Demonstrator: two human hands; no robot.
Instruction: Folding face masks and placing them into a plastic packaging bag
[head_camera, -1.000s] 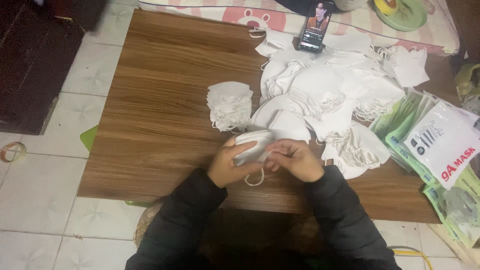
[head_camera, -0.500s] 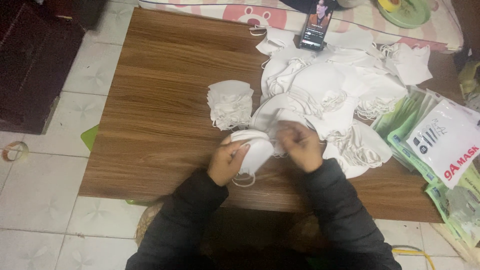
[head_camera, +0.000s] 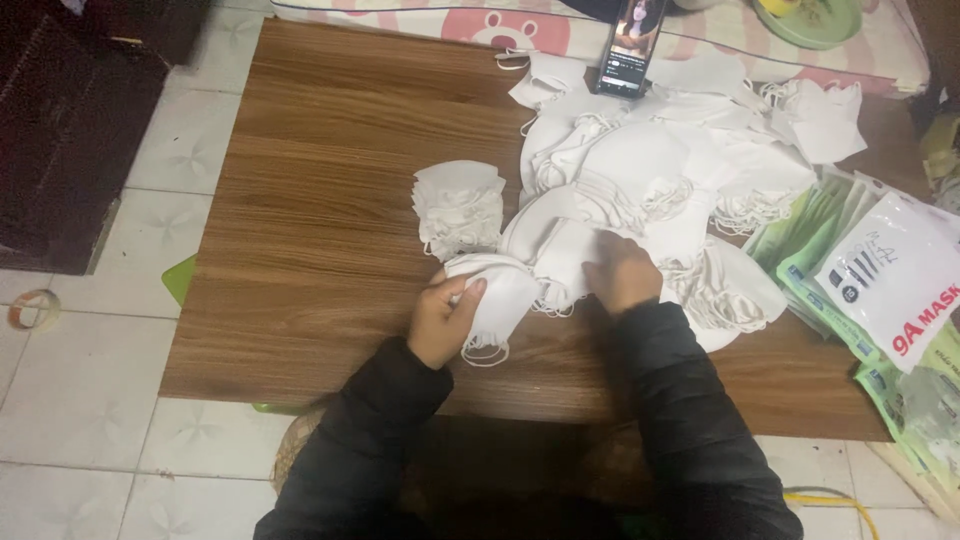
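My left hand (head_camera: 443, 320) pinches a folded white mask (head_camera: 497, 292) near the table's (head_camera: 320, 200) front edge, thumb on top, ear loops dangling beneath. My right hand (head_camera: 622, 272) lies curled on the loose mask heap (head_camera: 650, 190) just beside it; whether its fingers grip one, I cannot tell. A neat stack of folded masks (head_camera: 460, 205) sits behind the left hand. Green-and-white pouches (head_camera: 880, 280) lie far right; a propped phone (head_camera: 625, 45) stands at the back. Risk: tangled loops could drag extra masks out; a careless nudge could topple the stack.
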